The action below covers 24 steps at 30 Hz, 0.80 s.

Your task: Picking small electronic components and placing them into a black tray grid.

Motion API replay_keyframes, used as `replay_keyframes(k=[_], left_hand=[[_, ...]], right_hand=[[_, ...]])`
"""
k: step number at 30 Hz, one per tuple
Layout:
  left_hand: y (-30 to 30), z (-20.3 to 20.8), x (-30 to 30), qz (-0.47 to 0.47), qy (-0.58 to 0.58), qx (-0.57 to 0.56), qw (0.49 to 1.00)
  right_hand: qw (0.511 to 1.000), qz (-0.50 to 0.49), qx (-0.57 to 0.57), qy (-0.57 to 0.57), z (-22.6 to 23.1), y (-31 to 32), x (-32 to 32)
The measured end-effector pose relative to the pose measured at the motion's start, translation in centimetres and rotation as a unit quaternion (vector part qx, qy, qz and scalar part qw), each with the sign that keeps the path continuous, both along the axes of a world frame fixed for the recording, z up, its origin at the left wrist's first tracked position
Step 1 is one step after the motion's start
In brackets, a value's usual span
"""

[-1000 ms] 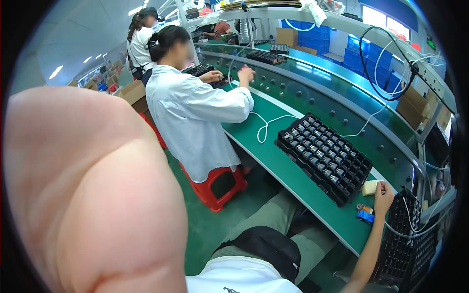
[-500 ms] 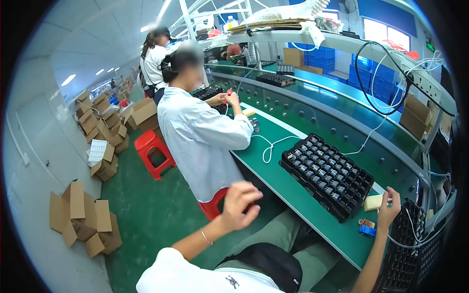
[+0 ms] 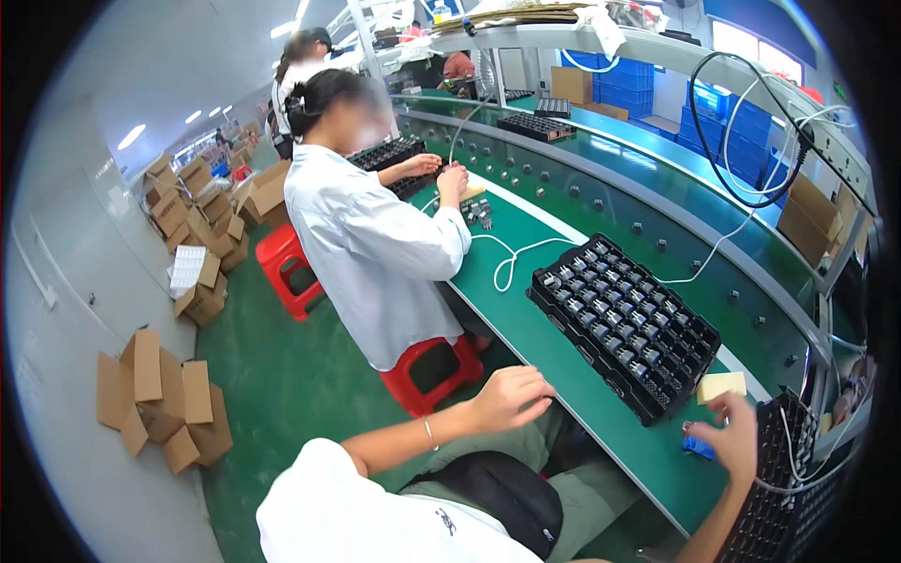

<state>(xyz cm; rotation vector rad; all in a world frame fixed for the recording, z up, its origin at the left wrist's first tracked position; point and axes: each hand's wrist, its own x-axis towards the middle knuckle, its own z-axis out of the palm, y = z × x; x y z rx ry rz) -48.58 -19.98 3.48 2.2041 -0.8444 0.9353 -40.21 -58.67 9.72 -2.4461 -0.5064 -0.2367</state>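
Note:
My left hand (image 3: 511, 399) hangs above my lap, just off the near edge of the green workbench (image 3: 511, 324). Its fingers are loosely curled, a gap shows between thumb and fingertips, and nothing is visible in it. At the bench's right end my right hand (image 3: 737, 439) arches with thumb and fingers apart over a small blue packet (image 3: 697, 447), partly hidden below it. A pale yellow block (image 3: 721, 387) lies just beyond that hand. Left of it sits a black compartment tray (image 3: 624, 324) holding rows of small grey-and-metal parts, with several cells at its right end unfilled.
A co-worker (image 3: 371, 216) sits to my left, hands at small parts (image 3: 477, 211) on the bench. A white cable (image 3: 511, 253) loops across the surface. Beyond runs a conveyor (image 3: 582, 211) with spaced small parts. More black trays (image 3: 784, 469) stand at the right. Red stools (image 3: 432, 375) stand on the floor.
My left hand has moved right and lower, toward the bench edge. My right hand has come down and inward from beside the yellow block to over the blue packet.

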Motion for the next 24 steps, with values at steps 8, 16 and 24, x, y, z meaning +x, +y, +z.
replay_keyframes(k=[8,16,24], left_hand=[[-6.1,0.4,1.5,-0.164,0.094,-0.065,0.98],[-10.9,2.3,1.4,-0.266,0.072,-0.069,0.959],[-5.3,1.3,6.9,-0.056,-0.012,0.01,0.998]], right_hand=[[0.998,0.044,-0.051,0.007,-4.2,-2.9,0.3],[0.995,0.005,-0.006,0.096,-3.9,-2.2,0.5],[0.944,0.056,0.264,0.187,-4.6,-2.1,2.0]])
